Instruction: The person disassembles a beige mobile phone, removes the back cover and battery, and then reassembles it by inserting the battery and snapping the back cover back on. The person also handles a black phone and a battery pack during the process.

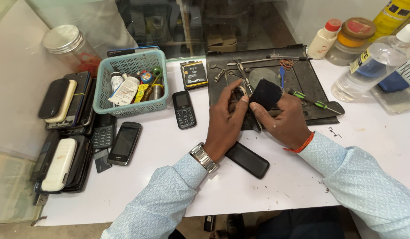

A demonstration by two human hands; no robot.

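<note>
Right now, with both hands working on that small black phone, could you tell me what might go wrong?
The small black phone is held above the dark work mat; a slip could drop it onto the loose tools. The green-handled screwdriver lies close to the right hand. The left hand forearm could nudge the black back cover.

Landmark: teal basket (103, 95). Inside it, white-labelled tube (124, 91) and small white bottle (116, 79). Right of basket: black-yellow labelled battery (194, 74), keypad phone (183, 109) with dark screen. Below basket: touchscreen phone (124, 143), screen dark. Far right: yellow-labelled clear bottle (373, 66).
</note>
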